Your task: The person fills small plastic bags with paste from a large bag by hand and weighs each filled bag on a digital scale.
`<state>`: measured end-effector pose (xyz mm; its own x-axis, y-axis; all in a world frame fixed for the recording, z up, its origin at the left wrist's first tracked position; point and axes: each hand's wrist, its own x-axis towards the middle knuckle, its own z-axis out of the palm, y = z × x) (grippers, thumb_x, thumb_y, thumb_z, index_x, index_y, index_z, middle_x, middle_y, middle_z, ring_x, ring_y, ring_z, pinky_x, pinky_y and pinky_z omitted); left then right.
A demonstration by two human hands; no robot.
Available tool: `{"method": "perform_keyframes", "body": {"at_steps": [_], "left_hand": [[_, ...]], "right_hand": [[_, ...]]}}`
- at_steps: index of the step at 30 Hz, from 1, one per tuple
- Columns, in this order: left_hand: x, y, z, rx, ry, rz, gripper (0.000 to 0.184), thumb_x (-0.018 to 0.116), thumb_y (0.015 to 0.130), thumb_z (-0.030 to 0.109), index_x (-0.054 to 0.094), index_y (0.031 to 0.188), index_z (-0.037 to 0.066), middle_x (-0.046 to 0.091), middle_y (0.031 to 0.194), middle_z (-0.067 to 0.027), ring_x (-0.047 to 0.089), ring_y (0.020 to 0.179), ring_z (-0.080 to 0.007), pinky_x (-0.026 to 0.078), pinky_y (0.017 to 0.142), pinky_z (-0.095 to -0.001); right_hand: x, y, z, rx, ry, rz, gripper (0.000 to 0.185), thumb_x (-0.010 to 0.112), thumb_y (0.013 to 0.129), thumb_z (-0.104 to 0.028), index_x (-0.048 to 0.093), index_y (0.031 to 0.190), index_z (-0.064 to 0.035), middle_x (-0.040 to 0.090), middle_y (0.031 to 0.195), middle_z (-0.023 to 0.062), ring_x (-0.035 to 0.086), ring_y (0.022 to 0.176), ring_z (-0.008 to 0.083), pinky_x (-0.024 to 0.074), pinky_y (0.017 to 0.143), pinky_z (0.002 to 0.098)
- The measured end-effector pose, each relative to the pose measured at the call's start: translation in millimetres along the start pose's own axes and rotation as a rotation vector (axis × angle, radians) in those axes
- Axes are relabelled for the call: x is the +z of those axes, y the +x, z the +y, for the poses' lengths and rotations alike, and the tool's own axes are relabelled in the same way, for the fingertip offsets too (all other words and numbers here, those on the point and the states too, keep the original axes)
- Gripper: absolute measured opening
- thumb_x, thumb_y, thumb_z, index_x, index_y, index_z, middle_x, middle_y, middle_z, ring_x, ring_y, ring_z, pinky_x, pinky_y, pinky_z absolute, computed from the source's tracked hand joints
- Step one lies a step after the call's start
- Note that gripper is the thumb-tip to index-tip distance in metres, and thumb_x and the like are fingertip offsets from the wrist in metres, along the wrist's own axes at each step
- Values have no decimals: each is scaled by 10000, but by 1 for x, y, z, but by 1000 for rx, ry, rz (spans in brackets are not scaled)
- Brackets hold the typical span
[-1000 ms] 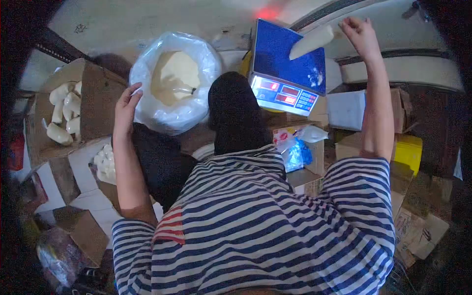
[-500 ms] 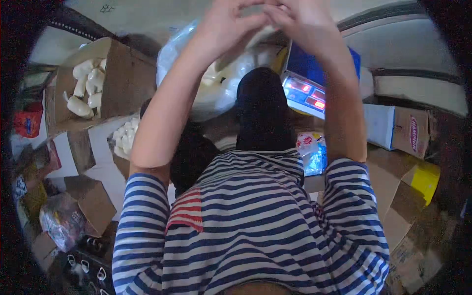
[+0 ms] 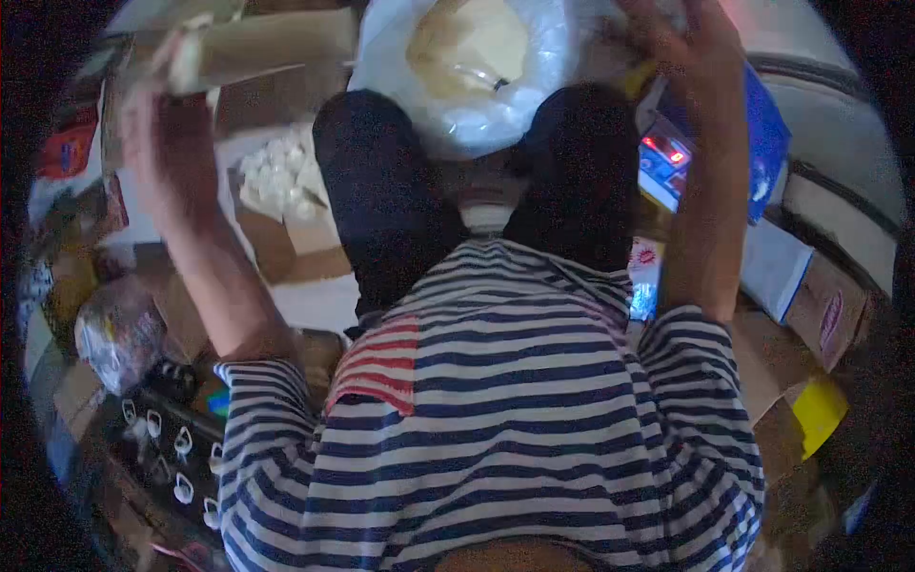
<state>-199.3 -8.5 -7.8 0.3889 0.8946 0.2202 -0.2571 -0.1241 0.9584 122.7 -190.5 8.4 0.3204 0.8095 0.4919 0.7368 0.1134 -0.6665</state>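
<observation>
My left hand [image 3: 157,114] is raised at the upper left, smeared by motion, beside a cardboard box [image 3: 276,48]. At its fingers is a blurred small filled bag [image 3: 188,59], cream-coloured, which it appears to grip. My right hand [image 3: 681,38] hangs at the top right with thumb and fingers apart, also blurred, holding nothing I can see. Between the two hands, beyond my knees, stands a large clear plastic bag [image 3: 467,129] with its mouth spread around a pale, powdery mass [image 3: 491,43]. Below my right hand, partly behind the forearm, a scale [image 3: 662,162] shows red digits.
A box with many small white filled bags [image 3: 281,176] is left of my knees. A blue panel [image 3: 762,133] stands right of the scale. Cartons [image 3: 829,315] and a yellow item [image 3: 820,415] lie on the right; a clear bundle [image 3: 119,334] is on the left.
My hands were together at the top centre and have parted: the left swung out to the left box, the right moved rightward. My view tipped downward, and the large bag shows more fully.
</observation>
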Motion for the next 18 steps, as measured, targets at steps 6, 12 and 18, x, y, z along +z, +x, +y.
{"method": "perform_keyframes", "body": {"at_steps": [6, 12, 18], "left_hand": [[-78, -73, 16, -228, 326, 274, 459, 503, 887, 281, 495, 1141, -101, 537, 1144, -193, 498, 1083, -275, 393, 941, -405], [-222, -201, -83, -654, 740, 173, 315, 524, 880, 268, 553, 1085, 32, 554, 1075, -81, 515, 1010, -177, 402, 879, -309], [-236, -277, -166, -977, 214, 359, 258, 543, 868, 202, 559, 1075, 49, 575, 1008, -37, 527, 967, -129, 406, 819, -241]], "right_hand": [[-19, -108, 53, 522, 57, -125, 312, 591, 850, -127, 550, 1148, -44, 587, 1108, 73, 543, 1030, 161, 406, 905, 294], [15, -148, 52, 434, -100, -56, 342, 577, 856, -92, 505, 1183, -25, 534, 1175, 108, 497, 1098, 203, 385, 932, 303], [24, -145, 58, 508, -86, -57, 347, 547, 878, -92, 474, 1198, 19, 502, 1213, 143, 473, 1138, 226, 359, 975, 331]]}}
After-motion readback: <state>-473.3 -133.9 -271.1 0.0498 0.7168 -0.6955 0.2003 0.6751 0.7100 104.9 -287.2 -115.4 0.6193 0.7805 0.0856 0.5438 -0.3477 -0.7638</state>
